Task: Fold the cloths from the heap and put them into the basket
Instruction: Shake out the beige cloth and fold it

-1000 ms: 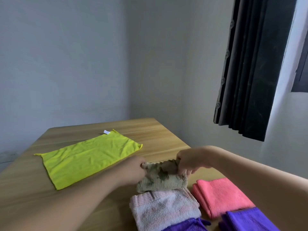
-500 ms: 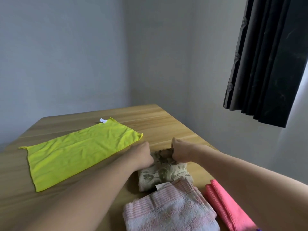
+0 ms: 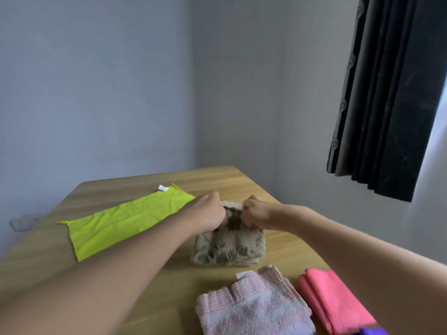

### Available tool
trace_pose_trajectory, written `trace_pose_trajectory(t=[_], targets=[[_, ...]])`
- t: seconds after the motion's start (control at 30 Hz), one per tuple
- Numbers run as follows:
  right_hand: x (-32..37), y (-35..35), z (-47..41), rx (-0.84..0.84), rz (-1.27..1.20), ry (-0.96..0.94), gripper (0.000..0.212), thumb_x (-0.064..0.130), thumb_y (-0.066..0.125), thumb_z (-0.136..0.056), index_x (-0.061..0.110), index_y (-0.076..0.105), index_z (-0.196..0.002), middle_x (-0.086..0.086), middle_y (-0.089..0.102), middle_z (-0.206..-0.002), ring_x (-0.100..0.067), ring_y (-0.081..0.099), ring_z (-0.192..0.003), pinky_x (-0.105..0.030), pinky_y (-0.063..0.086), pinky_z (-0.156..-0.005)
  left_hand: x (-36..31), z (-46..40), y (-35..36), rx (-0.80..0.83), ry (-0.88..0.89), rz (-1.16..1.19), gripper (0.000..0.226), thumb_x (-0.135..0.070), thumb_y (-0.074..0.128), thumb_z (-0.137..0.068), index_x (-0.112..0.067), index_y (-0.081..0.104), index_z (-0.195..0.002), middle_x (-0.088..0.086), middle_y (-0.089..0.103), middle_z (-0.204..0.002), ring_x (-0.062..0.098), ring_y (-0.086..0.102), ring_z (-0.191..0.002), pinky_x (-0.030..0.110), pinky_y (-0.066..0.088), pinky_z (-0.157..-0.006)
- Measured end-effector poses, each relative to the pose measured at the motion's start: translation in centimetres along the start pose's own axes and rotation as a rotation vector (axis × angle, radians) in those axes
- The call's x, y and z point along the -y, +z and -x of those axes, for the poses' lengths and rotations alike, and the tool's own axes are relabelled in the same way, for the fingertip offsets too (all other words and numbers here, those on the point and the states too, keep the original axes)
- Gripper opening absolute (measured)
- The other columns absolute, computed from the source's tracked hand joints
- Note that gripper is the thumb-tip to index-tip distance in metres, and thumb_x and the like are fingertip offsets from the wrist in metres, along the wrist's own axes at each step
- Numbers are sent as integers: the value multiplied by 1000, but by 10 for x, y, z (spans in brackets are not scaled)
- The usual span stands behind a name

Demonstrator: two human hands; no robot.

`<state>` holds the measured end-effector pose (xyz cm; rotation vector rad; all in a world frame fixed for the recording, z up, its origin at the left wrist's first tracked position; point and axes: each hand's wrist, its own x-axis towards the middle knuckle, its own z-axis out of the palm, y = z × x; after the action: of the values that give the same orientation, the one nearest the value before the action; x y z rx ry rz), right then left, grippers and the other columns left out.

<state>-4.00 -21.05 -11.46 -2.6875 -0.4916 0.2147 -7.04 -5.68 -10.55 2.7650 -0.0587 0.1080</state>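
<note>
Left hand (image 3: 210, 213) and right hand (image 3: 257, 213) both pinch the folded leaf-print towel's (image 3: 229, 245) far edge (equally near), bulk lying toward the table's (image 3: 242, 180) near edge

Both arms reach out over the light wooden tabletop (image 3: 242, 180); the left hand (image 3: 208, 213) and the right hand (image 3: 254, 213) each have a curled grip on the far edge of the folded beige towel with a brown leaf print (image 3: 229, 245); the towel's near end rests on the wood; to its left, just beside the left forearm, a lime-green microfibre cloth (image 3: 116, 223) lies spread flat, white tag at its far corner; nearer the camera sits a folded pale pink terry towel (image 3: 254, 305); beside it a folded coral-pink cloth (image 3: 333, 301); a sliver of purple cloth (image 3: 372, 331) at the bottom edge; a dark curtain (image 3: 387, 93) hangs at upper right.
</note>
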Motion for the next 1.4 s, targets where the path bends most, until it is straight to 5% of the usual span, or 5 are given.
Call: trace_pose_trajectory(t=[0.3, 0.53, 0.83, 1.1, 1.4], targets=[[85, -105, 124, 242, 13, 8, 24, 13, 70, -80, 8, 69, -104, -6, 67, -88, -21, 61, -79, -26, 51, -64, -35, 101, -128, 251, 106, 90, 12, -5, 59, -75, -6, 57, -86, 7, 50, -74, 23, 48, -66, 25, 39, -53], [113, -94, 190, -464, 375, -274, 33, 24, 59, -84, 21, 38, -58, 6, 46, -62, -23, 48, -65, -24, 29, -44, -41, 181, -148, -444, 365, -474, 11, -15, 50, -77, -23, 43, -78, -1, 40, -91, 24, 42, -92, 32, 31, -69], [118, -18, 207, 22, 190, -181, 17, 25, 71, -75, 18, 60, -84, -2, 62, -78, -18, 56, -69, -28, 43, -60, 17, 213, -112, 153, 151, -18, 24, -6, 64, -73, -19, 43, -69, 0, 46, -67, 19, 39, -63, 27, 28, -52], [132, 19, 189, -196, 138, -282, 14, 20, 69, -79, 21, 59, -89, -1, 59, -83, -20, 53, -75, -27, 37, -56, 60, 238, -100, -176, 215, -179, 10, -16, 58, -78, -23, 61, -84, -4, 60, -78, 20, 54, -74, 27, 41, -60], [117, 107, 204, 428, 378, -141, 24, 21, 51, -94, 13, 62, -113, 0, 61, -87, -14, 52, -69, -25, 43, -60, 108, 269, -3, 553, 106, -102, 22, -33, 66, -85, -17, 67, -99, 3, 70, -98, 22, 64, -89, 35, 49, -81]])
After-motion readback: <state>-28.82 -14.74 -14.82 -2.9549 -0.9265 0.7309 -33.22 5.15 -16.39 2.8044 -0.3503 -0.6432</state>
